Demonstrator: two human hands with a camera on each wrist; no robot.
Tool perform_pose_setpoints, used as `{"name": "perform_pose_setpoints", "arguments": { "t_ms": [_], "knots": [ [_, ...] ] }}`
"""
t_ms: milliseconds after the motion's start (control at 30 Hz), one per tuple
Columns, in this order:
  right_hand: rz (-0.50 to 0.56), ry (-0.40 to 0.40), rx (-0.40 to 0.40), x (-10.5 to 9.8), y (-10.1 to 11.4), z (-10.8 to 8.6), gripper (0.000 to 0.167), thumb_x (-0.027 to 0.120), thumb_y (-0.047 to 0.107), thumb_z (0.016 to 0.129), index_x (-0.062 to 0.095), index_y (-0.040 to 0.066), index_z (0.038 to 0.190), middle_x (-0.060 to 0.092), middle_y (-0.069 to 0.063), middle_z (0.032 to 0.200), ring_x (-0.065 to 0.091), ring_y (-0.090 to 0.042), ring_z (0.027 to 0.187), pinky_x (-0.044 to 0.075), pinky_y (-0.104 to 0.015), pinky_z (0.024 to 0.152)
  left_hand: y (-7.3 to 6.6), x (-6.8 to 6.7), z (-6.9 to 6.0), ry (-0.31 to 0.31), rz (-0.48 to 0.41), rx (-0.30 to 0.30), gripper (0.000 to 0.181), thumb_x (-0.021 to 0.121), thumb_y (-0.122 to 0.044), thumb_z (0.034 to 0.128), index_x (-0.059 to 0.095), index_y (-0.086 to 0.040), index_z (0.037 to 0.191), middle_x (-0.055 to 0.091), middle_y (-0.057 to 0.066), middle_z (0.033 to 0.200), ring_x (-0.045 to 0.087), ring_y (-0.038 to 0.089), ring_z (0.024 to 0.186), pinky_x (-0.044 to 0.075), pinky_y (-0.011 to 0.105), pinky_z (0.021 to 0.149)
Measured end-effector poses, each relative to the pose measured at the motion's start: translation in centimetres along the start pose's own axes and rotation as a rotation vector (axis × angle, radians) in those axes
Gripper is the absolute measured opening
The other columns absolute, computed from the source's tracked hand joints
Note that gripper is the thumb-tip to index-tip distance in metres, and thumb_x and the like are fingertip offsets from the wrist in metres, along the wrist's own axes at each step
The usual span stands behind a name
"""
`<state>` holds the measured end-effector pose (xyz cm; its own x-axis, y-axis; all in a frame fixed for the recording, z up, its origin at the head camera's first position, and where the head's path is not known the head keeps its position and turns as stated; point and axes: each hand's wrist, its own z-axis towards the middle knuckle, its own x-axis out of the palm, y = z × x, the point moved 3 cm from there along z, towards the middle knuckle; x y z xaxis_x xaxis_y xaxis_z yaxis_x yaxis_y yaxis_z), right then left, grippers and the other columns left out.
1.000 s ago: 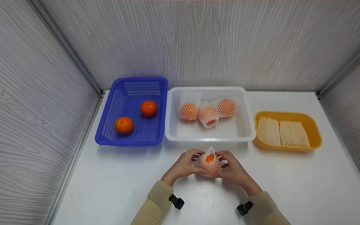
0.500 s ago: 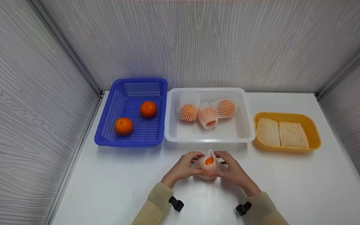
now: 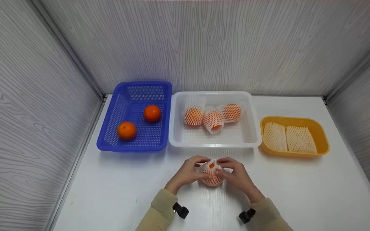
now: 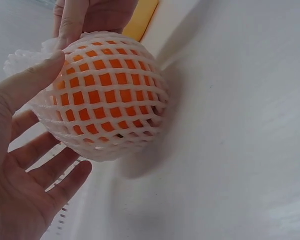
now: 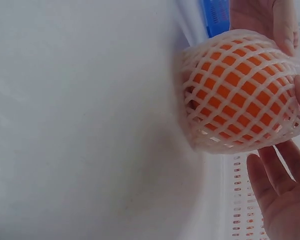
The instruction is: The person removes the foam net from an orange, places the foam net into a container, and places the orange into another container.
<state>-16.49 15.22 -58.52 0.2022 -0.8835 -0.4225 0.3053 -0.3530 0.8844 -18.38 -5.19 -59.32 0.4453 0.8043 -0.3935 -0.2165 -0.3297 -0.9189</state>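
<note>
An orange in a white foam net sleeve [image 3: 212,180] stands on the white table, between both hands in the head view. My left hand [image 3: 186,172] holds its left side, thumb on the near side and fingers on the far side. From the right, my right hand [image 3: 240,178] pinches the sleeve's upper edge, which is gathered in over the fruit. A small patch of bare orange peel shows through the top opening. In the left wrist view, the net [image 4: 109,95] is stretched round the fruit, and the left thumb [image 4: 37,80] presses near the sleeve's gathered end.
A blue basket [image 3: 135,148] at the back left holds two bare oranges. Beside it, a white basket [image 3: 215,145] contains three oranges in net sleeves. On the right, a yellow tray [image 3: 321,138] holds flat foam net sleeves [image 3: 300,140]. Wood-grain panels enclose the table's back and sides.
The sleeve's upright tip has been folded down and its opening has narrowed, so less peel shows. The right fingers have shifted inward over the top; the left hand has barely moved.
</note>
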Motion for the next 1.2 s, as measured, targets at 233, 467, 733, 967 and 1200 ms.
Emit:
{"name": "perform_pose_setpoints", "arguments": {
  "t_ms": [233, 467, 733, 967, 1200],
  "knots": [
    [0.002, -0.001, -0.03, -0.5, 3.3, -0.3, 0.011, 0.075, 0.0, 0.083, 0.074, -0.003, 0.094, 0.065, -0.02, 0.109, 0.06, -0.039, 0.105, 0.05, -0.048, 0.088, -0.1, 0.1, 0.0, -0.043, 0.026, 0.073, 0.037, 0.084, -0.026, 0.0783, 0.074, -0.009, 0.11, 0.065, -0.002, 0.111, 0.058, 0.016, 0.108, 0.048, 0.039, 0.095],
    [0.03, 0.104, 0.024, -0.7, 3.5, -0.3, 0.043, 0.079, 0.003, 0.08, 0.065, -0.006, 0.12, 0.058, -0.022, 0.125, 0.053, -0.041, 0.118, 0.044, -0.059, 0.095, -0.2, 0.1, 0.1, -0.115, 0.003, 0.059, 0.023, 0.083, -0.014, 0.0779, 0.078, -0.005, 0.099, 0.068, 0.001, 0.104, 0.06, 0.018, 0.101, 0.049, 0.035, 0.089],
    [0.059, 0.042, 0.067, -0.8, 3.1, -0.2, 0.019, 0.075, 0.004, 0.085, 0.075, -0.003, 0.102, 0.062, -0.022, 0.119, 0.055, -0.04, 0.116, 0.044, -0.05, 0.097, -0.4, 0.3, 0.0, -0.163, -0.051, 0.049, 0.017, 0.076, 0.006, 0.0788, 0.077, 0.002, 0.095, 0.067, 0.012, 0.101, 0.061, 0.03, 0.1, 0.05, 0.036, 0.088],
    [0.091, -0.064, 0.034, -0.7, 3.0, -0.3, 0.01, 0.073, -0.001, 0.085, 0.075, -0.002, 0.094, 0.068, -0.017, 0.104, 0.063, -0.032, 0.102, 0.049, -0.03, 0.087, -0.2, 0.1, -0.2, -0.192, -0.087, 0.07, 0.013, 0.081, -0.009, 0.08, 0.079, -0.004, 0.092, 0.067, 0.003, 0.098, 0.061, 0.02, 0.096, 0.052, 0.036, 0.084],
    [0.089, -0.131, 0.094, -0.4, 3.1, -0.7, 0.014, 0.072, 0.001, 0.087, 0.072, 0.002, 0.1, 0.07, -0.006, 0.098, 0.063, -0.016, 0.095, 0.049, -0.024, 0.085, -0.1, 0.4, -0.3, -0.126, -0.022, 0.062, 0.033, 0.084, -0.026, 0.0784, 0.077, -0.005, 0.103, 0.063, -0.001, 0.105, 0.058, 0.018, 0.102, 0.05, 0.04, 0.089]
  ]
}}
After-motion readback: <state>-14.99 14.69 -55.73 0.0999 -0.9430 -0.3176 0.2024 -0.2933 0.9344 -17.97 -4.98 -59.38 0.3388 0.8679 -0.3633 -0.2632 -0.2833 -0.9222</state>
